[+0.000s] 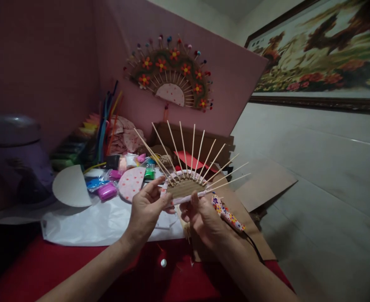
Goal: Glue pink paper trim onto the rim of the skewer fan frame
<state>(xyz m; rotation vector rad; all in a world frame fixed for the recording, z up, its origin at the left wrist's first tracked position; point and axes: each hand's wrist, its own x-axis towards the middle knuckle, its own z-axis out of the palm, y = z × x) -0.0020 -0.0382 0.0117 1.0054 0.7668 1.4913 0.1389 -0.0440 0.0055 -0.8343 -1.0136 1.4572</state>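
Both hands hold up a half-round cardboard piece [186, 188] edged with pink-and-white cloth, with several thin wooden sticks [183, 147] fanning out from its curved edge. My left hand [148, 201] pinches its left corner between thumb and fingers. At the lower right edge, my right hand [203, 214] grips it with the thumb in front. A polka-dot half-round piece [132, 183] lies just left of my left hand. Beside my right hand is a flower-patterned glue gun [227, 213] with a black cord, lying on a cardboard sheet [247, 237].
A finished-looking flowered fan [175, 71] hangs on the pink board [231, 75] behind. White half-disc [72, 186], colourful clay packets [107, 191] and a lidded container [15, 159] stand or lie left. White sheeting [93, 224] covers part of the red tablecloth [78, 268], where a small white object [163, 263] lies.
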